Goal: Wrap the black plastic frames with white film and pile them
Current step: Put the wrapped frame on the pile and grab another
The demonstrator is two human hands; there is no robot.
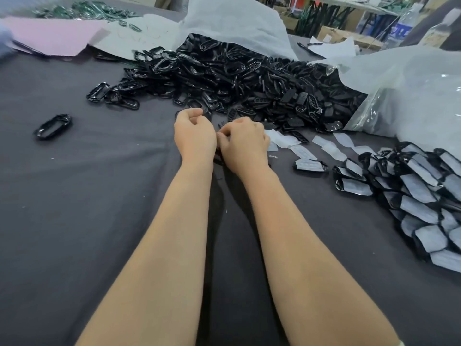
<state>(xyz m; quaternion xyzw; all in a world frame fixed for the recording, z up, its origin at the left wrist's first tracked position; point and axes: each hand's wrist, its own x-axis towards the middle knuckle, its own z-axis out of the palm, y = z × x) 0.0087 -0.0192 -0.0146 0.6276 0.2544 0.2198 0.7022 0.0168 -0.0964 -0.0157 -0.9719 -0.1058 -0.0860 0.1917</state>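
My left hand and my right hand meet at the table's middle, fingers curled around a small black plastic frame that is mostly hidden between them. Behind them spreads a big heap of bare black frames. Loose strips of white film lie just right of my right hand. At the right edge sits a pile of wrapped frames, black with white film faces. One wrapped frame lies apart from that pile.
A single black oval ring lies alone at the left on the dark grey cloth. White plastic bags rise behind the heap at right. A pink sheet lies far left. A water bottle stands at the back right.
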